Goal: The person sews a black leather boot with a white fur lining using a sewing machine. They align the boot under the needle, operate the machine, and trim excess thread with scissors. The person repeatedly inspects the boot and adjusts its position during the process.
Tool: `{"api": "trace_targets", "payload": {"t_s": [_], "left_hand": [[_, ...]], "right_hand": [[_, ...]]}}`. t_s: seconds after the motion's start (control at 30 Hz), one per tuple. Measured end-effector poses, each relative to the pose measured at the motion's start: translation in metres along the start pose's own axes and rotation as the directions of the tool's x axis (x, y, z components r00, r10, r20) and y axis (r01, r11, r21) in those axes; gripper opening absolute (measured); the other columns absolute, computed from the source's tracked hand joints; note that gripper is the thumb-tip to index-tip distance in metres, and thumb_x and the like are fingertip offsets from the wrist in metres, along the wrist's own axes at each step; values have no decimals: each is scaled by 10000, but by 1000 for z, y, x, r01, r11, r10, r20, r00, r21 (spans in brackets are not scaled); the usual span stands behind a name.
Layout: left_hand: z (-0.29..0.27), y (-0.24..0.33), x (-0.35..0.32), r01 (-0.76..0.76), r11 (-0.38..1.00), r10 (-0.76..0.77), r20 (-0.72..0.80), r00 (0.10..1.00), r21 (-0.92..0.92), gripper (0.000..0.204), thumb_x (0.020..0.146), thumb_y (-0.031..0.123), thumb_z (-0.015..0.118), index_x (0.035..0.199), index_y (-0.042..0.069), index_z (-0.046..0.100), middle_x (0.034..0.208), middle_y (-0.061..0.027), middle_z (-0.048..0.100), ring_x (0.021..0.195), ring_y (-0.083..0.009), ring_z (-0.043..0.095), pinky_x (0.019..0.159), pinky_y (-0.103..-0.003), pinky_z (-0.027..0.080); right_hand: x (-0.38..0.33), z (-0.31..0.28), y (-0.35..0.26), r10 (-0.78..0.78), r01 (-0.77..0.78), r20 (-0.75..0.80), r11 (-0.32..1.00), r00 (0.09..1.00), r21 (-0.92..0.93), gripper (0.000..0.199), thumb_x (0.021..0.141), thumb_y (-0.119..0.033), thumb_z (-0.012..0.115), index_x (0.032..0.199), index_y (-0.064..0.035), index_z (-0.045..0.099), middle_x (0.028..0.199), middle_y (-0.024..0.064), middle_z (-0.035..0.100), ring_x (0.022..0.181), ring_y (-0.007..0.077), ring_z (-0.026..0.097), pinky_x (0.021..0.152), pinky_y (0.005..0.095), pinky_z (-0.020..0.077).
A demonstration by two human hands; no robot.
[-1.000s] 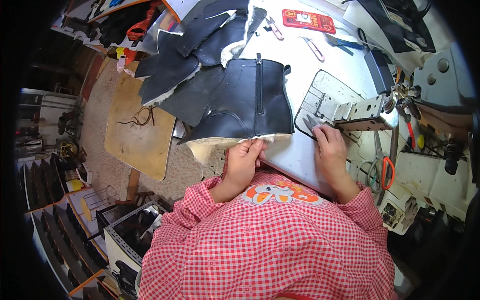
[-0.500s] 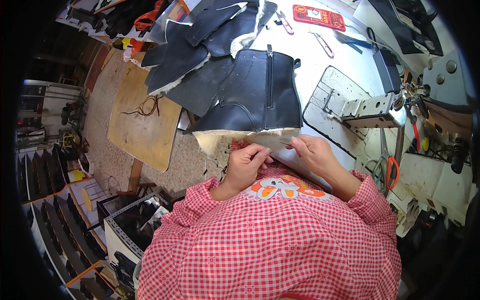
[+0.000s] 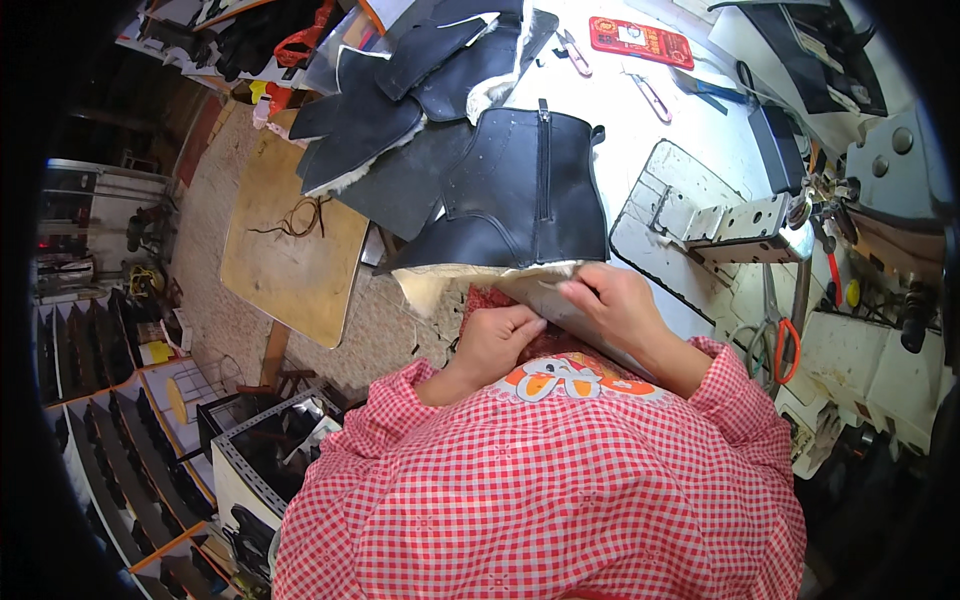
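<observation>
Along the worktop's (image 3: 612, 98) near side, the black boot upper (image 3: 525, 190) lies before us; our left hand (image 3: 502, 335) and right hand (image 3: 612, 300) have fingers pinched closed, on what we cannot tell. Likely we're at close handwork by its fleece edge (image 3: 425, 287), calling for steadiness.

Bare right hand (image 3: 622, 308) is off the flat white machine bed (image 3: 640, 238) since a second ago, now at the cream fleece lower edge of the black leather side-zip boot upper (image 3: 500, 190). Bare left hand (image 3: 490, 340) has dropped below that edge.
</observation>
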State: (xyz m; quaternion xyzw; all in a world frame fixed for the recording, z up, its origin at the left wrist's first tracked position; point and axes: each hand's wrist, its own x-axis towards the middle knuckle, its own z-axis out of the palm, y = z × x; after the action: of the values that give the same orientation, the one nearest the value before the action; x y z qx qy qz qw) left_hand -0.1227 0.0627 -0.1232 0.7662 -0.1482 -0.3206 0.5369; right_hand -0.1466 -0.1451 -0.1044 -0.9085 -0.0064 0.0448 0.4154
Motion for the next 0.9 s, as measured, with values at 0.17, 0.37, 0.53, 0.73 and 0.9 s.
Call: {"api": "trace_targets", "payload": {"t_s": [0.17,0.37,0.53,0.73,0.9], "left_hand": [[-15,8,-6,218,942,-192,121,974,-254,406,952,159,551,1320,0,493,833,-75,670,704,-119,625,632,-239,502],[-7,21,24,188,171,-100,173,980,-967,306,955,331,561,1091,59,586,1005,-54,656,820,-163,613,761,-266,463],[-5,48,52,-259,546,-110,-375,920,-797,284,926,144,586,1171,1,567,1101,-92,642,992,-218,620,889,-352,493],[-70,78,34,-173,438,71,-158,985,-882,532,695,36,552,1220,-40,507,1134,-167,610,1052,-291,613,947,-395,495],[-89,82,22,-154,427,98,-123,987,-891,630,614,80,513,1228,-57,494,1144,-203,602,1034,-330,623,927,-424,516]], "right_hand": [[-29,-12,32,-147,106,-196,972,969,-208,222,823,-273,677,843,-59,621,753,106,579,667,303,583,585,396,455],[-47,-21,80,-228,38,-402,904,887,-427,229,801,-178,694,968,-54,597,787,107,546,707,302,564,598,397,461],[-56,-21,73,-278,43,-495,900,823,-434,322,765,-43,673,1077,-5,599,906,152,562,816,333,562,709,416,476],[-40,-55,22,-342,261,-661,940,668,-222,349,777,89,600,1119,20,585,1151,180,574,1020,333,579,862,381,485],[-4,-69,-7,-23,211,-247,604,969,769,242,833,135,436,959,61,628,942,146,647,827,227,638,805,310,511]]}}
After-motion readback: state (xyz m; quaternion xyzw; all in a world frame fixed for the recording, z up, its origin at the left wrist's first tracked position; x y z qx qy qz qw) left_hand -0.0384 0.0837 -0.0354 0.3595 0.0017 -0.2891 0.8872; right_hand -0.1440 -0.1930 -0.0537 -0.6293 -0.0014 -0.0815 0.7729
